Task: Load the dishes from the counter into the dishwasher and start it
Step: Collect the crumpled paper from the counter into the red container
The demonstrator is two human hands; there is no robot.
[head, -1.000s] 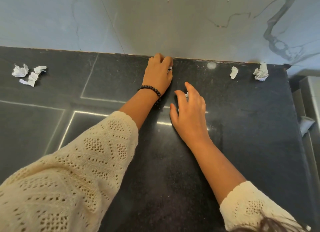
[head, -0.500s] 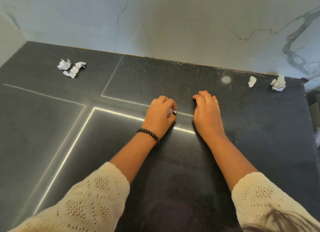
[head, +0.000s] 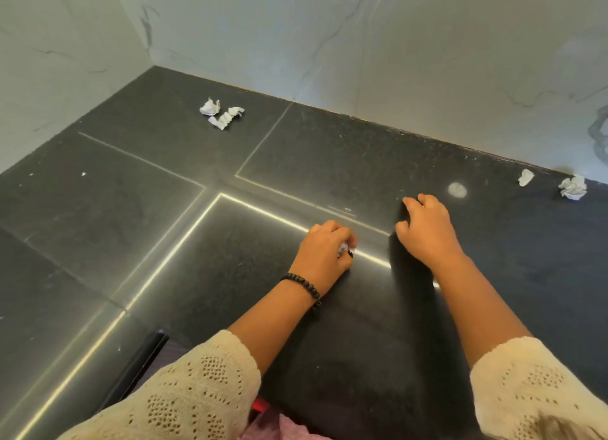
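Your left hand [head: 324, 252] is clenched on a paper scrap [head: 343, 248] — likely tidying the surface [head: 329, 150]. Your right hand [head: 426, 229], beside it, rests curled, holding nothing I can see — more scraps [head: 222, 114] lie beyond.

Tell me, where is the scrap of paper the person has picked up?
In the head view it sits mid-frame, a white paper scrap pinched in the left hand, low over the dark counter, just left of the right hand.

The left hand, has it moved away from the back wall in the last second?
Yes. The left hand, gripping a paper scrap, has drawn back from the wall toward the person.
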